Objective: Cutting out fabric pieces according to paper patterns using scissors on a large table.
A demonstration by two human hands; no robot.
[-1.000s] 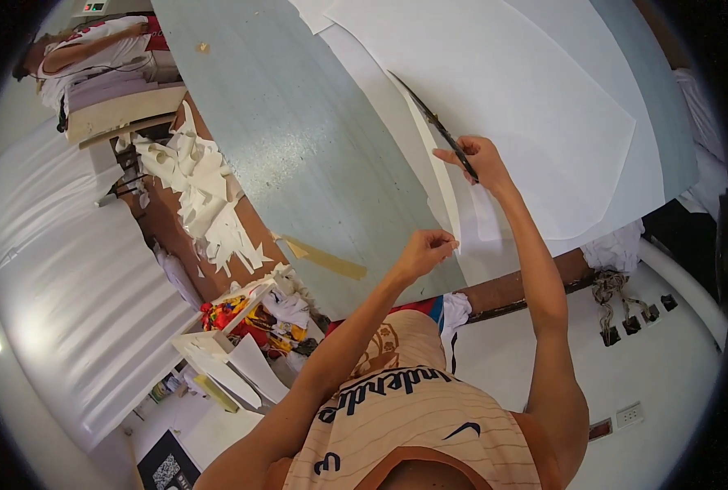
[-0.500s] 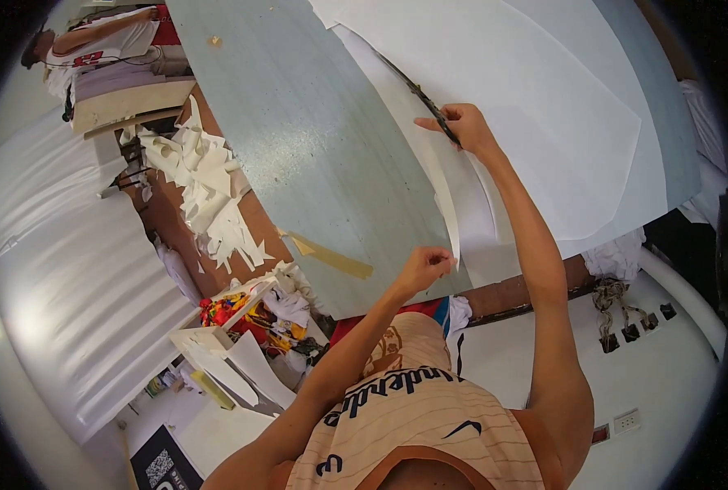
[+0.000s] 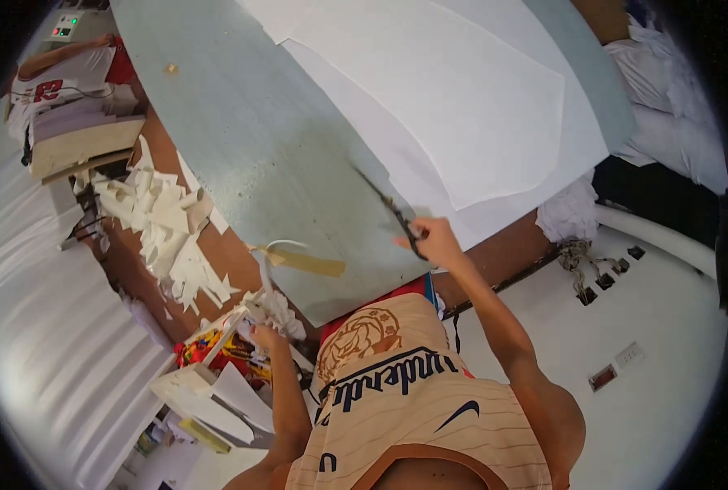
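My right hand (image 3: 429,238) grips the long dark scissors (image 3: 391,202), whose blades lie over the pale blue-grey worktable (image 3: 250,147), left of the white paper sheet (image 3: 380,131). A cut-edged paper pattern piece (image 3: 495,122) lies on the sheet. My left hand (image 3: 262,333) is low at the left, off the table's near corner, closed on a thin white paper strip (image 3: 267,282) that curls up over the table beside a piece of tan tape (image 3: 307,263). The exact grip of the fingers is small and partly hidden.
A co-worker (image 3: 66,73) is at the upper left. Paper scraps (image 3: 156,208) heap on the brown surface left of the table. A bin of colourful cloth (image 3: 217,351) stands below them. Bundled white fabric (image 3: 658,82) is at the right, a white roll (image 3: 658,233) beneath.
My left hand has moved down and leftward off the table with the strip. My right hand has drawn the scissors down toward me, off the sheet. The view has shifted.
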